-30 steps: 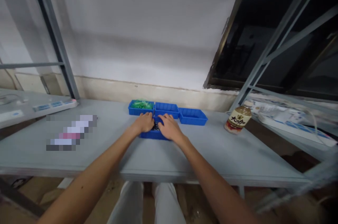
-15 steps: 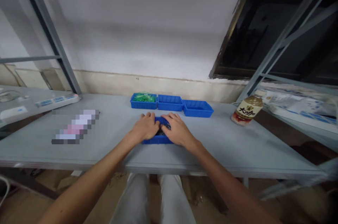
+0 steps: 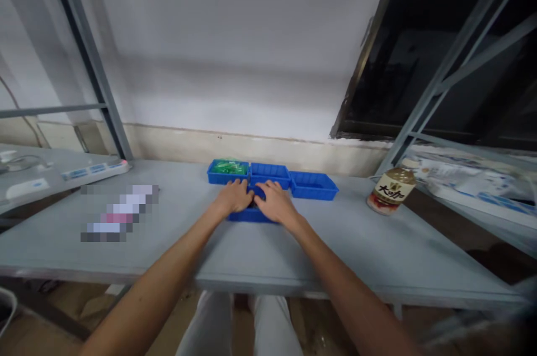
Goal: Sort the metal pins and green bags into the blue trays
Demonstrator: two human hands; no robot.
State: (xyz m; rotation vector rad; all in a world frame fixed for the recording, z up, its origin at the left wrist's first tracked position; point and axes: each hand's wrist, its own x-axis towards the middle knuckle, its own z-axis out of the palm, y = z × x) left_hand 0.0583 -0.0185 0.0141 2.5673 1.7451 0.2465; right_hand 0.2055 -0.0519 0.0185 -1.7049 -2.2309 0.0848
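Bin [image 3: 255, 215] now nearer rear bins [image 3: 269, 170]

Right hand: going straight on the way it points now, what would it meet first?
For the right hand, most likely the middle blue bin in the back row, just ahead of it. Depth and height are hard to judge, so it might pass above that bin's rim.

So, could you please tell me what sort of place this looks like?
Probably a workshop or similar work area: there is a grey bench with metal posts, and blue bins on it, one holding green pieces.
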